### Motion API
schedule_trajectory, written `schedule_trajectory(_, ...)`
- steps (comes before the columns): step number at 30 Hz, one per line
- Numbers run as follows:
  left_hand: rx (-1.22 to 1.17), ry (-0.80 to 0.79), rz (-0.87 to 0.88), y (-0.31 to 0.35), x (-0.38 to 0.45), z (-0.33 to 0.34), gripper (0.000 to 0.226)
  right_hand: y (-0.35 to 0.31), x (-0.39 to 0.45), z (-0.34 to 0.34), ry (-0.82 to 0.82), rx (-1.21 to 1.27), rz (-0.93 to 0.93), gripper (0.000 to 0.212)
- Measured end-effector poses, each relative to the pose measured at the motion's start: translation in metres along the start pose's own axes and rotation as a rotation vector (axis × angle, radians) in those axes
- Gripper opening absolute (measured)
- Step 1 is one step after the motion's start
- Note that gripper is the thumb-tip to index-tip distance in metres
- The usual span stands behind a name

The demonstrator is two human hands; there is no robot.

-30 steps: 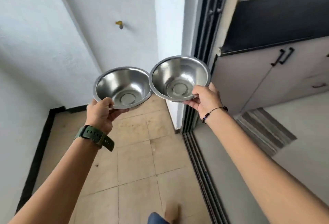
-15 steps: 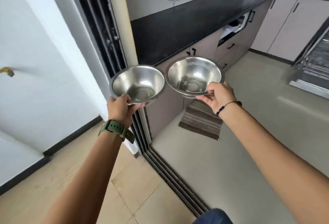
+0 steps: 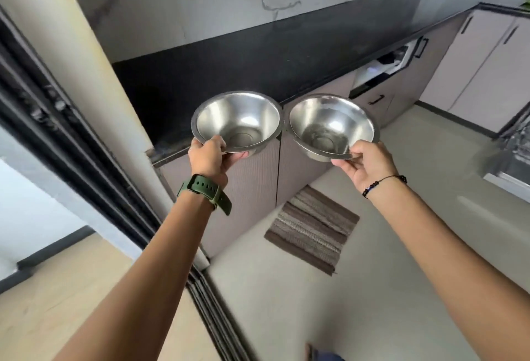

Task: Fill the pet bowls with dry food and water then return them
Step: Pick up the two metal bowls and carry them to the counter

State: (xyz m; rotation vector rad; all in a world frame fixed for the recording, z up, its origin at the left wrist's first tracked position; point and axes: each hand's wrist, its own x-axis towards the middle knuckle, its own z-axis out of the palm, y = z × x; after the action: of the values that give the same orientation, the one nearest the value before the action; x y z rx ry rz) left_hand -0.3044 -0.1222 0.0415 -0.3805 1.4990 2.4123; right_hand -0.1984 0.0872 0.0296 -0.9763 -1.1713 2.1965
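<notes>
Two empty stainless steel pet bowls are held up side by side in front of me, rims nearly touching. My left hand point(image 3: 209, 160), with a green watch on its wrist, grips the near rim of the left bowl point(image 3: 238, 120). My right hand point(image 3: 370, 165), wearing a thin bead bracelet, pinches the near rim of the right bowl point(image 3: 329, 125). Both bowls tilt slightly toward me, so their shiny insides show nothing in them. No food or water is in view.
A black kitchen counter point(image 3: 229, 68) runs ahead over mauve cabinets point(image 3: 258, 177), with a marble backsplash above. A striped mat point(image 3: 312, 229) lies on the grey floor. A black sliding-door track point(image 3: 209, 303) and cream door frame point(image 3: 86, 74) stand at left.
The view has swung right from the tiled balcony into the kitchen, and the counter is now closer. Both hands still hold the bowls the same way.
</notes>
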Motion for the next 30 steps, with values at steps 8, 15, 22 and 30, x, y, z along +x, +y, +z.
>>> schedule_trajectory(8, -0.019, 0.093, 0.053, -0.014, 0.069, 0.105, 0.034, -0.067, 0.136, -0.004, -0.015, -0.042, 0.033, 0.027)
schedule_trajectory(15, -0.047, 0.208, 0.063, -0.022, 0.166, 0.173, 0.03, -0.108, 0.265, 0.027, -0.099, -0.077, 0.022, 0.038)
schedule_trajectory(22, -0.096, 0.291, 0.068, -0.015, 0.273, 0.224, 0.027, -0.13, 0.39, 0.089, -0.147, -0.117, 0.04, 0.044)
schedule_trajectory(30, -0.101, 0.424, 0.128, 0.001, 0.363, 0.261, 0.031, -0.141, 0.498, 0.171, -0.245, -0.126, 0.134, 0.046)
